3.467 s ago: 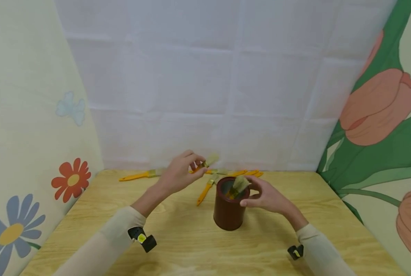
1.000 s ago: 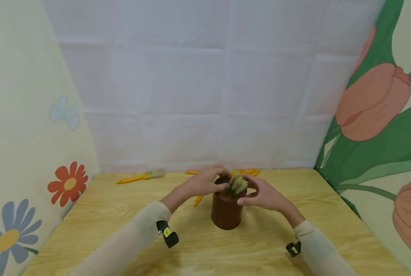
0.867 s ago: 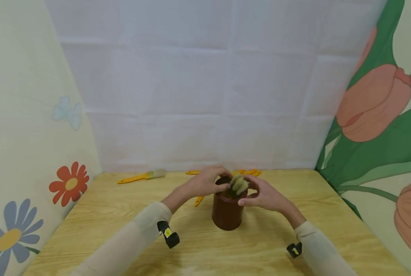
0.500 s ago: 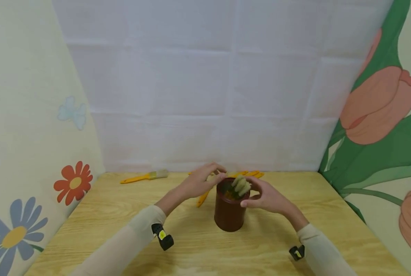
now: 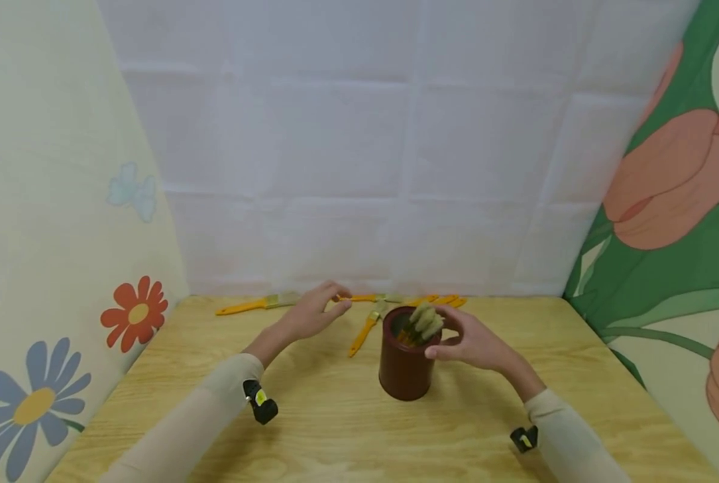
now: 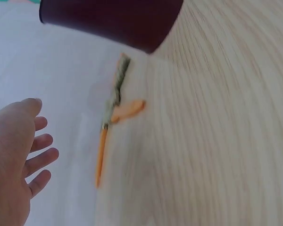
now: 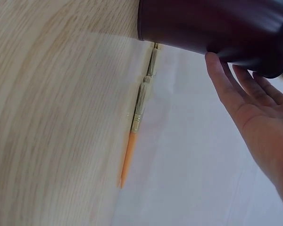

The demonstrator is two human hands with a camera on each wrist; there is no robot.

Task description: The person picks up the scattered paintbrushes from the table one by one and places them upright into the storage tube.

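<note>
My right hand point(image 5: 479, 343) clamps the pot point(image 5: 404, 372), just right of centre on the bench point(image 5: 329, 416); its brushes point(image 5: 426, 323) lean right, so slackening could tip it. My left hand point(image 5: 311, 314) hangs empty, fingers apart.

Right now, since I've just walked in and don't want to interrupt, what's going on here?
Someone's right grip holds the cup, which stands upright on the table with several brushes in it, bristles up. The left grip is empty, near loose brushes lying toward the back. So some brushes are in the cup and others are not.
</note>
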